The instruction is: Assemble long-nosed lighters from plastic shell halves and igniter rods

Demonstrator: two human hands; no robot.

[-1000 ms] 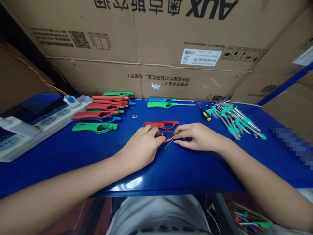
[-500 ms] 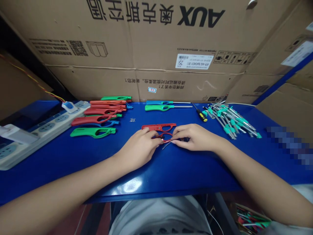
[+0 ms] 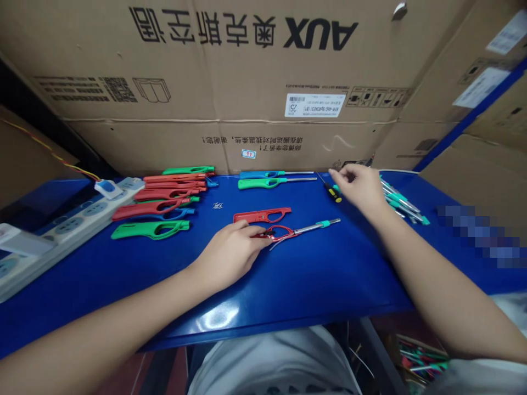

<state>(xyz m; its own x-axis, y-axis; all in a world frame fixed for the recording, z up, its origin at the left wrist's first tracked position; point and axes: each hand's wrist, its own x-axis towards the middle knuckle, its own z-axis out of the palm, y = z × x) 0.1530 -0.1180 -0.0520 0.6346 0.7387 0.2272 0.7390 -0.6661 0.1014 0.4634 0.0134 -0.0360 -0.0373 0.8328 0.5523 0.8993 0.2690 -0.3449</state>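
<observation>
My left hand (image 3: 230, 249) is closed on a red lighter handle half (image 3: 284, 235) lying on the blue table. From its nose, a metal tube with a teal collar (image 3: 325, 224) points right, and a thin wire (image 3: 276, 244) sticks out below. Just behind lies another red handle half (image 3: 263, 214), inner side up. My right hand (image 3: 360, 189) hovers at the back right with its fingers apart, partly covering a pile of metal tubes with teal pieces (image 3: 397, 197). Beside its fingertips is a black and yellow screwdriver (image 3: 332, 193).
Several red, green and blue lighter handles (image 3: 150, 229) lie at the left, near a white power strip (image 3: 78, 216). A blue and a green lighter (image 3: 259, 182) with tubes lie at the back. Small metal bits (image 3: 217, 206) are nearby. A large cardboard box (image 3: 247, 82) stands behind the table.
My right hand has left the red handle half and moved back and right to the tube pile. The tube at the nose is now uncovered. My left hand keeps its hold.
</observation>
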